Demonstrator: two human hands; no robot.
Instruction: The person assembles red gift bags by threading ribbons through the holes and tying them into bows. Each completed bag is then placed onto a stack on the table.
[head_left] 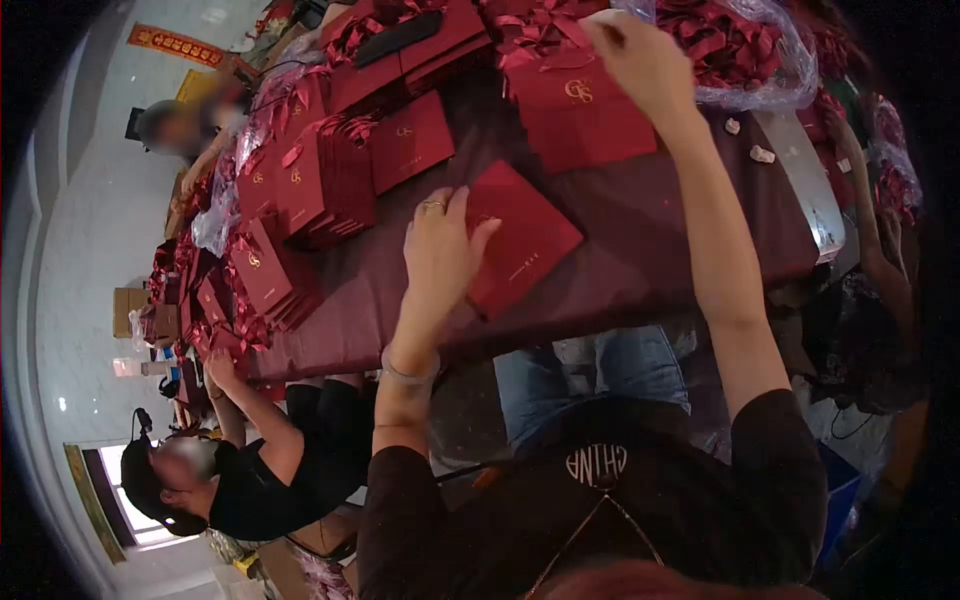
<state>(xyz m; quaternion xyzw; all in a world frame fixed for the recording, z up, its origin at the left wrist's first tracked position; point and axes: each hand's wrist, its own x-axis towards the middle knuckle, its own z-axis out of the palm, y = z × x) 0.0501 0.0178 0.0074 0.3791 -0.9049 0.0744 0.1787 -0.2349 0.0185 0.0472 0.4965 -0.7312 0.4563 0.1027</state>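
A dark red paper gift bag [525, 240] lies flat and turned at an angle near the table's front edge. My left hand [440, 245], with a ring on one finger, rests at the bag's left edge; its fingers are stretched and the thumb lies over the bag. My right hand [645, 65] reaches to the far side, above a stack of red bags [585, 120] with gold lettering and ribbon handles. Its fingers are curled together, and a small white patch [605, 20] shows at the fingertips. What they hold is too blurred to name.
Stacked red bags [325, 185] stand to the left, with a black object [398, 38] on a farther stack. Red ribbons [725, 45] fill a clear plastic bag at far right. Crumpled white scraps [762, 155] lie on the dark red tablecloth [400, 310]. A co-worker [270, 450] handles bags at left.
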